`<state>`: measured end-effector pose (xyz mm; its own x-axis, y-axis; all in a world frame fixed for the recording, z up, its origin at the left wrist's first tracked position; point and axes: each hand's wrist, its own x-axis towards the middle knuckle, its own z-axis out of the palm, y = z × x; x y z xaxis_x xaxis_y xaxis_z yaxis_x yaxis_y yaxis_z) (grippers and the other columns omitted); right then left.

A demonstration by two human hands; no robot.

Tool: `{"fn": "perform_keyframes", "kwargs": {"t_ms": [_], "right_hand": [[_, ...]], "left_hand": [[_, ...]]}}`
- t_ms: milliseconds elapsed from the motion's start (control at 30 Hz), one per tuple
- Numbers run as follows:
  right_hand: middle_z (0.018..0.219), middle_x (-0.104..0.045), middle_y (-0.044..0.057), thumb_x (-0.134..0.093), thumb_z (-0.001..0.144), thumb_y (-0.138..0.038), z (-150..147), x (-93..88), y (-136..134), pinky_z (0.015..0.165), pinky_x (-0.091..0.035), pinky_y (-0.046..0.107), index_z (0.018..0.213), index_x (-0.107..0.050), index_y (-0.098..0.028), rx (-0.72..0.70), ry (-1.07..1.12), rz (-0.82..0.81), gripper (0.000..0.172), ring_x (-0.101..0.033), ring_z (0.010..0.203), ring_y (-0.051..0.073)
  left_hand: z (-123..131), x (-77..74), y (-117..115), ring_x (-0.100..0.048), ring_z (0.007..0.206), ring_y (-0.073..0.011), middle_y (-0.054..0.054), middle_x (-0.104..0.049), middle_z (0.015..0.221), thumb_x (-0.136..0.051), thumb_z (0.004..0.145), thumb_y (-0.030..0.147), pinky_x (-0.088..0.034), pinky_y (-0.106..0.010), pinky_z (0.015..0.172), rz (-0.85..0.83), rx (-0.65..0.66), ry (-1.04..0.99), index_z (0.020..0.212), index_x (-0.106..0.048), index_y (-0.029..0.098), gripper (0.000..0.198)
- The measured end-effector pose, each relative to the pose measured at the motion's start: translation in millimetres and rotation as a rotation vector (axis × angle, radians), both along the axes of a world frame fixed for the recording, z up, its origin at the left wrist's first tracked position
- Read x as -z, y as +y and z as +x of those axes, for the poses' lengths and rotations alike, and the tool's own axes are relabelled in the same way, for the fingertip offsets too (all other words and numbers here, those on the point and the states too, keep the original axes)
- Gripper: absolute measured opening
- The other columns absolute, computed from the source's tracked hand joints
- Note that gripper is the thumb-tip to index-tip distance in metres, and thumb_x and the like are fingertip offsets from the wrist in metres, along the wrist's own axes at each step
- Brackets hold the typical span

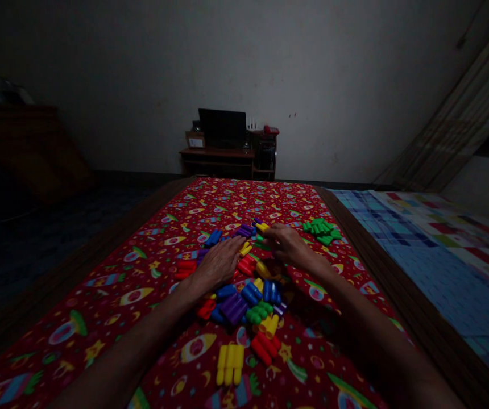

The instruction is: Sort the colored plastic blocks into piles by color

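My left hand [222,259] lies palm down over the left side of a loose pile of tube-shaped plastic blocks, its fingers stretched forward. Near its fingertips is a yellow block [245,249]. At the pile's far right edge, my right hand [287,244] has its fingers curled together. A small green block [260,239] and another yellow block [262,226] are by those fingertips; what is in the grasp is hidden. Closer to me lie purple [233,308], blue [251,293], green [258,312] and red [265,347] blocks. A yellow block [230,363] lies apart at the front.
Green blocks [322,230] form a separate heap at the right. Everything rests on a red patterned cloth [142,318]. A low desk [216,153] with a dark monitor [223,127] stands by the wall. Blue checked bedding [402,244] lies on the right.
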<state>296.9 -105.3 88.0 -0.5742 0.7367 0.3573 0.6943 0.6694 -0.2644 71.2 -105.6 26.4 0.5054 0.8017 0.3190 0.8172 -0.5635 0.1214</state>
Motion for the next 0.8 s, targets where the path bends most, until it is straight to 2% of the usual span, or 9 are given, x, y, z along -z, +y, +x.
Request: {"fn": "perform_keyframes", "kwargs": {"t_ms": [67,167,267,367,467,633,700,800], "right_hand": [[0.09,-0.066,0.01,-0.05,0.091,-0.022,19.5,-6.2,12.9,0.071,-0.037,0.024,0.091,-0.068,-0.014,0.171,-0.004,0.045,0.02,-0.057,0.081,0.016],[0.088,-0.069,0.01,-0.047,0.091,-0.025,58.2,-9.8,31.2,0.072,-0.038,0.025,0.09,-0.071,-0.014,0.503,0.006,0.078,0.026,-0.059,0.082,0.018],[0.1,-0.07,0.014,-0.043,0.092,-0.029,104.2,-5.9,41.5,0.074,-0.04,0.028,0.102,-0.071,-0.014,0.85,0.063,0.103,0.033,-0.062,0.089,0.022],[0.104,-0.069,0.018,-0.042,0.092,-0.031,144.2,3.9,43.3,0.076,-0.041,0.032,0.108,-0.07,-0.013,1.075,0.062,0.05,0.038,-0.062,0.093,0.026],[0.101,-0.069,0.02,-0.043,0.09,-0.032,166.2,15.5,42.2,0.074,-0.042,0.033,0.106,-0.071,-0.012,1.137,0.056,-0.069,0.038,-0.062,0.092,0.028],[0.089,-0.069,0.017,-0.047,0.087,-0.032,170.6,28.9,43.8,0.066,-0.04,0.029,0.095,-0.073,-0.012,1.071,0.037,-0.243,0.034,-0.064,0.085,0.025],[0.083,-0.069,0.015,-0.046,0.087,-0.032,170.6,30.8,44.9,0.063,-0.038,0.028,0.09,-0.073,-0.013,1.074,0.008,-0.254,0.034,-0.064,0.082,0.024],[0.075,-0.066,0.015,-0.043,0.088,-0.031,174.3,30.7,45.7,0.061,-0.038,0.028,0.086,-0.072,-0.012,1.071,-0.061,-0.169,0.035,-0.063,0.077,0.023]], "left_hand": [[0.1,0.1,-0.4,-0.05,0.125,-0.0225,-0.012,-0.052,0.137,-0.033,0.091,0.02,-0.038,-0.042,0.108,0.003,-0.003,-0.004,0.136,-0.043,0.016,0.046],[0.7,-1.4,-1.2,-0.049,0.126,-0.0228,-0.013,-0.051,0.138,-0.033,0.092,0.02,-0.038,-0.041,0.109,-0.012,-0.005,0.0,0.135,-0.044,0.013,0.046],[1.9,-4.4,-2.5,-0.048,0.127,-0.0232,-0.014,-0.05,0.14,-0.032,0.092,0.02,-0.037,-0.041,0.109,-0.032,-0.015,0.026,0.135,-0.044,0.011,0.046],[2.9,-6.2,-3.4,-0.048,0.127,-0.0235,-0.014,-0.05,0.139,-0.032,0.092,0.02,-0.037,-0.041,0.109,-0.031,-0.025,0.039,0.135,-0.044,0.011,0.046],[2.9,-6.0,-3.5,-0.048,0.127,-0.0236,-0.014,-0.052,0.137,-0.032,0.092,0.02,-0.038,-0.041,0.108,-0.019,-0.019,0.03,0.135,-0.044,0.011,0.046],[2.2,-5.0,-3.4,-0.049,0.126,-0.0229,-0.013,-0.053,0.137,-0.033,0.091,0.02,-0.039,-0.04,0.108,-0.008,-0.02,0.019,0.135,-0.045,0.013,0.046],[2.3,-5.4,-3.5,-0.049,0.126,-0.0231,-0.013,-0.053,0.137,-0.033,0.091,0.02,-0.039,-0.04,0.108,-0.012,-0.023,0.021,0.135,-0.044,0.013,0.046],[2.7,-5.9,-3.5,-0.05,0.126,-0.0236,-0.013,-0.052,0.137,-0.033,0.091,0.02,-0.039,-0.041,0.108,-0.018,-0.021,0.018,0.135,-0.045,0.013,0.046]]}}
